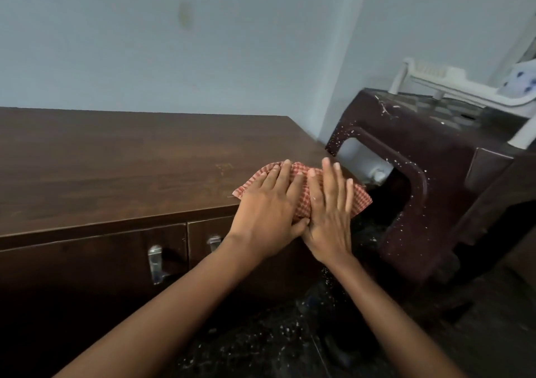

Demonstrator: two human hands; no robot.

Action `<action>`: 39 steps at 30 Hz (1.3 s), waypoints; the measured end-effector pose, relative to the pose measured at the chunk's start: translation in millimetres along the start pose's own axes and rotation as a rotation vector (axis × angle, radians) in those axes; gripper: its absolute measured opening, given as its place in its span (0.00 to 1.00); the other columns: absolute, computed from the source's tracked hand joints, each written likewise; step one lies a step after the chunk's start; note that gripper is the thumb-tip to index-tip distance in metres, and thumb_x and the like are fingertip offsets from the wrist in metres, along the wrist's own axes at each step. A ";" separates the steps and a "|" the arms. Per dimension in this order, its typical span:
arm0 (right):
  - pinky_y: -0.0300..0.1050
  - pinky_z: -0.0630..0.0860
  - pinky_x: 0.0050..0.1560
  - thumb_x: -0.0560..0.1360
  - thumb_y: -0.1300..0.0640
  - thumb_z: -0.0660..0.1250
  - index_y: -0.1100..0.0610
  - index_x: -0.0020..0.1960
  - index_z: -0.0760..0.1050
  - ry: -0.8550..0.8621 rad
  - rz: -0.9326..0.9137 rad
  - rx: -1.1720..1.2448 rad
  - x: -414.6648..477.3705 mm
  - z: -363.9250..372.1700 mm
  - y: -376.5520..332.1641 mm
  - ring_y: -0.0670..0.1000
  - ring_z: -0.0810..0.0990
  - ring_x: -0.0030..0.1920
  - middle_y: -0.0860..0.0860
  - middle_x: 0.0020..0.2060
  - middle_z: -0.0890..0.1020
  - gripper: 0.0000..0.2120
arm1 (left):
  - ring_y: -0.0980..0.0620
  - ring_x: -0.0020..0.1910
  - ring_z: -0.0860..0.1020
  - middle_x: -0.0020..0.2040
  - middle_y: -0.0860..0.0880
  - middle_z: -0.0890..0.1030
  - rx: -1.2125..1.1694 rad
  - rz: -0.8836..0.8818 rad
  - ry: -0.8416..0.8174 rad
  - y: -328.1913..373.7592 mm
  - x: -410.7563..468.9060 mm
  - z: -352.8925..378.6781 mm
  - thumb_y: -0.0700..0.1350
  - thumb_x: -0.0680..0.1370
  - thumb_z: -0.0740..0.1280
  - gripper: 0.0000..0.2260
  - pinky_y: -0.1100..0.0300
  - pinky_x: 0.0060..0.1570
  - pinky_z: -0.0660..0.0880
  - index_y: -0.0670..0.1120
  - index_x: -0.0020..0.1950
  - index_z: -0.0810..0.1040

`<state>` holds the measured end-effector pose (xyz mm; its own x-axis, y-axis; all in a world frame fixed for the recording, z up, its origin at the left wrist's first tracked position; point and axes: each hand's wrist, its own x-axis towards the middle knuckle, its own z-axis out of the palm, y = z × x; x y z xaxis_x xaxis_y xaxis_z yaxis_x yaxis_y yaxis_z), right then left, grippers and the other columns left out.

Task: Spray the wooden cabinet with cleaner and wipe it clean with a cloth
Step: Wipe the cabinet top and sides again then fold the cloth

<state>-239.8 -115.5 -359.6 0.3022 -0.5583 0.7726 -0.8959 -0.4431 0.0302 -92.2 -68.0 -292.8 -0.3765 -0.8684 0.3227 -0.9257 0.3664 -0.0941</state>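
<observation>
Left hand (268, 201) and right hand (330, 201), fingers straight and flat, press a red-and-white checked cloth (301, 186) onto the dark brown wooden cabinet's (116, 169) front right corner.

Home room, dark wooden cabinet (116, 169) against pale painted wall (203, 44), plastic chairs (435, 174) beside it
</observation>
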 end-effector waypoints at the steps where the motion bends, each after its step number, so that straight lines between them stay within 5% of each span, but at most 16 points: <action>1: 0.61 0.43 0.73 0.77 0.40 0.46 0.53 0.76 0.44 0.025 0.051 0.003 -5.1 4.8 0.7 0.61 0.47 0.75 0.57 0.76 0.45 0.32 | 0.46 0.77 0.49 0.78 0.41 0.46 0.024 0.012 0.010 3.7 3.5 4.6 0.59 0.80 0.51 0.31 0.55 0.74 0.46 0.45 0.77 0.45; 5: 0.60 0.40 0.73 0.78 0.43 0.48 0.51 0.74 0.31 0.123 0.170 0.042 -12.5 19.8 -6.7 0.59 0.39 0.75 0.52 0.74 0.32 0.34 | 0.44 0.73 0.63 0.75 0.42 0.60 0.147 0.093 0.217 7.6 5.5 24.8 0.52 0.79 0.50 0.26 0.49 0.71 0.58 0.43 0.75 0.58; 10: 0.57 0.36 0.73 0.77 0.37 0.41 0.53 0.72 0.26 0.073 0.301 0.142 -43.3 45.7 -20.4 0.57 0.32 0.74 0.53 0.71 0.26 0.35 | 0.46 0.76 0.50 0.78 0.47 0.50 0.318 0.221 0.342 11.3 -8.4 63.1 0.44 0.78 0.48 0.26 0.48 0.74 0.44 0.42 0.77 0.50; 14: 0.55 0.35 0.73 0.77 0.37 0.43 0.57 0.73 0.27 -0.011 0.339 0.177 -85.9 73.3 -28.7 0.60 0.34 0.74 0.56 0.72 0.28 0.38 | 0.49 0.75 0.51 0.76 0.51 0.50 0.337 0.279 0.356 12.3 -22.3 104.9 0.44 0.76 0.50 0.27 0.51 0.74 0.40 0.42 0.76 0.53; 21: 0.51 0.36 0.74 0.77 0.37 0.43 0.60 0.73 0.28 -0.139 0.507 0.290 -158.6 119.1 -47.0 0.58 0.34 0.74 0.58 0.73 0.33 0.39 | 0.53 0.75 0.55 0.75 0.51 0.50 0.465 0.391 0.163 18.3 -44.4 179.3 0.46 0.75 0.45 0.29 0.49 0.73 0.37 0.38 0.75 0.43; 25: 0.43 0.34 0.73 0.77 0.41 0.49 0.63 0.73 0.30 -0.266 0.663 0.332 -186.9 135.5 -58.9 0.57 0.36 0.75 0.61 0.73 0.34 0.41 | 0.54 0.74 0.59 0.76 0.54 0.55 0.534 0.468 0.036 22.9 -49.8 206.2 0.46 0.75 0.42 0.26 0.49 0.72 0.39 0.45 0.74 0.52; 29: 0.39 0.35 0.72 0.77 0.43 0.50 0.63 0.73 0.31 -0.245 0.814 0.410 -196.1 142.7 -81.0 0.56 0.40 0.74 0.71 0.71 0.48 0.40 | 0.56 0.74 0.59 0.75 0.58 0.60 0.601 0.515 -0.050 20.9 -55.7 221.9 0.47 0.74 0.41 0.26 0.49 0.72 0.40 0.47 0.73 0.51; 32: 0.37 0.33 0.71 0.72 0.50 0.59 0.54 0.72 0.25 -0.197 0.787 0.484 -205.5 146.9 -100.6 0.47 0.32 0.74 0.67 0.71 0.42 0.46 | 0.54 0.75 0.55 0.76 0.55 0.54 0.662 0.585 -0.081 6.5 -73.0 228.6 0.48 0.75 0.40 0.26 0.49 0.70 0.40 0.44 0.73 0.45; 36: 0.34 0.30 0.69 0.71 0.49 0.53 0.42 0.66 0.18 -0.347 0.677 0.688 -218.1 138.7 -147.6 0.45 0.26 0.71 0.54 0.70 0.25 0.44 | 0.54 0.69 0.68 0.71 0.55 0.68 0.537 0.541 -0.106 -33.3 -114.2 230.8 0.48 0.72 0.49 0.27 0.51 0.74 0.42 0.47 0.72 0.60; 39: 0.30 0.28 0.66 0.71 0.46 0.50 0.38 0.62 0.16 -0.473 0.612 0.716 -225.5 133.4 -171.5 0.46 0.25 0.70 0.57 0.68 0.24 0.41 | 0.53 0.69 0.65 0.72 0.54 0.66 0.525 0.456 -0.097 -61.9 -148.0 233.9 0.46 0.69 0.51 0.35 0.52 0.74 0.41 0.41 0.76 0.49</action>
<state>-110.8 -7.1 -623.6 0.0978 -0.9752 0.1987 -0.5837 -0.2179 -0.7822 12.3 -40.3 -555.1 -0.7104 -0.7012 0.0597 -0.5607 0.5128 -0.6501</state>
